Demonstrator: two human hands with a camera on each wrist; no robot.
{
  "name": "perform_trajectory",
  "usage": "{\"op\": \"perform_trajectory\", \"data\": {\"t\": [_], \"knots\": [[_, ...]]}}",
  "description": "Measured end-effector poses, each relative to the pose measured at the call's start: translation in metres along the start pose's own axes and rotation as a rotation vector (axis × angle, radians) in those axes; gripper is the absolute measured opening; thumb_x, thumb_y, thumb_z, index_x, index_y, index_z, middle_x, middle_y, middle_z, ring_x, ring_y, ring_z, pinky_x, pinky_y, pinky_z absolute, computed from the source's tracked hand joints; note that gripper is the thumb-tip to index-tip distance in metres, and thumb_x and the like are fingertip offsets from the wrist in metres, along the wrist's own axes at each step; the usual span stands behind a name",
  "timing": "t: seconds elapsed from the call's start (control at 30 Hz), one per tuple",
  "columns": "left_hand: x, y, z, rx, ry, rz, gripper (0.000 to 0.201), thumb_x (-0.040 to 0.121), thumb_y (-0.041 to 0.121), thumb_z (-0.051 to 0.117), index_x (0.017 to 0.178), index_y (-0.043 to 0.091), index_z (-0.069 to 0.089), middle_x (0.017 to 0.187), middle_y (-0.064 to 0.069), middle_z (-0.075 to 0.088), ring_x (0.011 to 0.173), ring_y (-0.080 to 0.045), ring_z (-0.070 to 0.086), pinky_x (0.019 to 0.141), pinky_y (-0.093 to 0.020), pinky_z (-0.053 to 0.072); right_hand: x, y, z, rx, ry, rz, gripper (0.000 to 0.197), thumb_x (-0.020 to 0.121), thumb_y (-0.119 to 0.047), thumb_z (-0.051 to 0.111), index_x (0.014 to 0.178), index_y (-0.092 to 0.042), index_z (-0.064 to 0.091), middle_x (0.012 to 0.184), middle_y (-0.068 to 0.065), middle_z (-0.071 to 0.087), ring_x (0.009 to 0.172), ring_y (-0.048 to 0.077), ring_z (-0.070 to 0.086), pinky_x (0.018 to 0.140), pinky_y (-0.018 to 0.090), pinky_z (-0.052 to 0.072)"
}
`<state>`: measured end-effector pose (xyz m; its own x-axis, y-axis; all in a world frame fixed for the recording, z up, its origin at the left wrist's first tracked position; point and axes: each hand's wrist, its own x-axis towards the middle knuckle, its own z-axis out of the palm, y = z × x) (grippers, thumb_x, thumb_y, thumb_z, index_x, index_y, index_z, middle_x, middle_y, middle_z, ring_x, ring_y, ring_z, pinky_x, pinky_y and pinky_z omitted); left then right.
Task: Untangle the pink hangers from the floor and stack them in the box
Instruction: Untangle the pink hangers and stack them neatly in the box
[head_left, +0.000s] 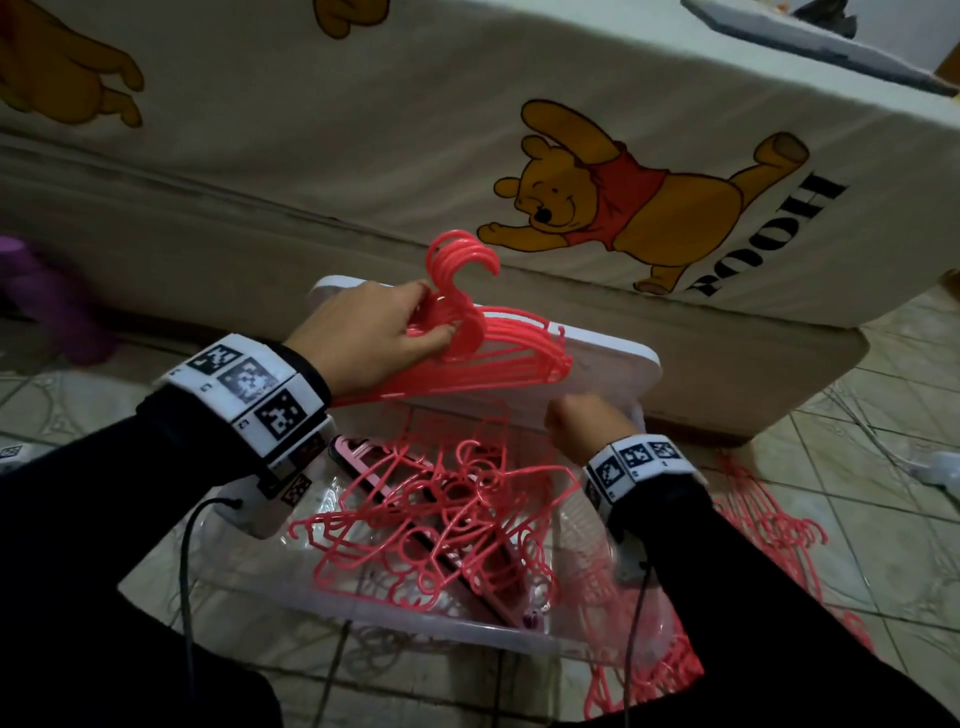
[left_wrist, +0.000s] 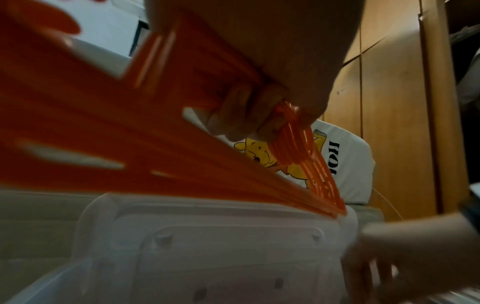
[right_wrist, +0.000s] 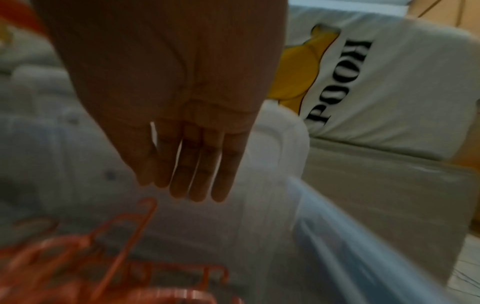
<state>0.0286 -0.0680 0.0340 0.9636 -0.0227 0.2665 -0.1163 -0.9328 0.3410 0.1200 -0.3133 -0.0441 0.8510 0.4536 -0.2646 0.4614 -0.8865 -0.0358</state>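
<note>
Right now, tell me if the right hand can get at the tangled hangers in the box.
Probably yes. The right hand is empty, fingers straight, just above the open box, and nothing covers the tangled hangers. The left hand holds its stacked bundle higher up, off to the side.

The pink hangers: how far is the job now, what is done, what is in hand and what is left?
Done: a loose heap of pink plastic hangers already lies in the clear plastic box, jumbled rather than stacked. In hand: the left hand grips an aligned bundle of hangers near the hooks, above the box; the right hand is open and holds nothing. Left: a tangled pile of hangers lies on the tiled floor, right of the box.
</note>
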Motion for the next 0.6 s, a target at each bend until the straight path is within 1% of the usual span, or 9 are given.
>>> {"op": "perform_trajectory", "data": {"t": [0.07,0.17,0.23,0.3,0.37,0.4,0.47,0.5,0.6], "knots": [[0.000,0.000,0.001,-0.033,0.014,-0.010,0.033,0.085,0.061,0.044,0.077,0.029,0.045,0.069,0.005,0.049,0.077,-0.027,0.057,0.070,-0.038,0.045,0.005,-0.003,0.027,-0.024,-0.142,-0.043,0.027,0.089,-0.012,0.048,0.111,-0.011,0.064,0.110,0.017,0.066,0.103,0.032,0.063,0.082,0.036,0.048],[-0.001,0.003,0.001,-0.065,-0.003,-0.035,0.035,0.078,0.066,0.040,0.068,0.033,0.039,0.063,0.015,0.045,0.071,-0.020,0.051,0.068,-0.035,0.044,0.008,-0.012,0.060,-0.053,-0.261,-0.107,0.035,0.090,-0.014,0.048,0.124,-0.008,0.053,0.122,0.018,0.060,0.113,0.033,0.059,0.092,0.041,0.047],[-0.001,0.005,0.001,-0.068,-0.016,-0.046,0.035,0.076,0.067,0.041,0.074,0.032,0.044,0.064,0.018,0.044,0.072,-0.016,0.050,0.070,-0.034,0.045,0.010,-0.018,0.074,-0.055,-0.274,-0.124,0.038,0.089,-0.014,0.049,0.127,-0.008,0.049,0.127,0.017,0.057,0.115,0.033,0.057,0.094,0.044,0.047],[-0.001,0.004,0.000,-0.076,-0.029,-0.051,0.042,0.075,0.067,0.044,0.088,0.029,0.056,0.069,0.017,0.048,0.076,-0.015,0.053,0.074,-0.034,0.048,0.013,-0.021,0.081,-0.018,-0.268,-0.116,0.039,0.089,-0.019,0.049,0.128,-0.013,0.046,0.127,0.013,0.058,0.112,0.033,0.059,0.093,0.046,0.048],[-0.001,0.003,0.001,-0.085,-0.030,-0.038,0.052,0.075,0.067,0.049,0.103,0.025,0.063,0.074,0.015,0.052,0.082,-0.015,0.058,0.076,-0.033,0.048,0.014,-0.024,0.087,0.005,-0.279,-0.130,0.037,0.090,-0.027,0.048,0.126,-0.016,0.047,0.123,0.012,0.061,0.108,0.032,0.062,0.090,0.043,0.049],[-0.001,0.003,0.001,-0.096,-0.026,-0.038,0.055,0.074,0.068,0.051,0.106,0.025,0.063,0.075,0.015,0.052,0.083,-0.014,0.058,0.076,-0.033,0.048,0.014,-0.026,0.088,-0.013,-0.296,-0.142,0.034,0.090,-0.028,0.050,0.122,-0.017,0.050,0.120,0.011,0.063,0.106,0.031,0.063,0.086,0.039,0.050],[-0.001,0.002,0.000,-0.146,-0.024,-0.070,0.063,0.068,0.075,0.051,0.106,0.026,0.064,0.077,0.014,0.055,0.083,-0.012,0.058,0.077,-0.031,0.048,0.013,-0.028,0.090,-0.054,-0.314,-0.175,0.030,0.091,-0.029,0.050,0.118,-0.017,0.055,0.116,0.013,0.065,0.103,0.031,0.064,0.080,0.034,0.046],[-0.001,0.002,0.000,-0.179,-0.025,-0.088,0.067,0.065,0.077,0.050,0.106,0.026,0.064,0.080,0.012,0.058,0.084,-0.012,0.059,0.079,-0.032,0.049,0.013,-0.029,0.091,-0.061,-0.315,-0.200,0.032,0.092,-0.031,0.046,0.120,-0.017,0.053,0.115,0.015,0.064,0.103,0.033,0.063,0.078,0.033,0.044],[-0.002,0.003,-0.001,-0.248,-0.025,-0.132,0.063,0.066,0.075,0.054,0.104,0.025,0.065,0.089,0.005,0.065,0.086,-0.013,0.061,0.082,-0.034,0.051,0.009,-0.032,0.087,-0.118,-0.321,-0.253,0.034,0.095,-0.036,0.041,0.125,-0.023,0.049,0.114,0.018,0.063,0.104,0.035,0.062,0.081,0.035,0.045]]}}
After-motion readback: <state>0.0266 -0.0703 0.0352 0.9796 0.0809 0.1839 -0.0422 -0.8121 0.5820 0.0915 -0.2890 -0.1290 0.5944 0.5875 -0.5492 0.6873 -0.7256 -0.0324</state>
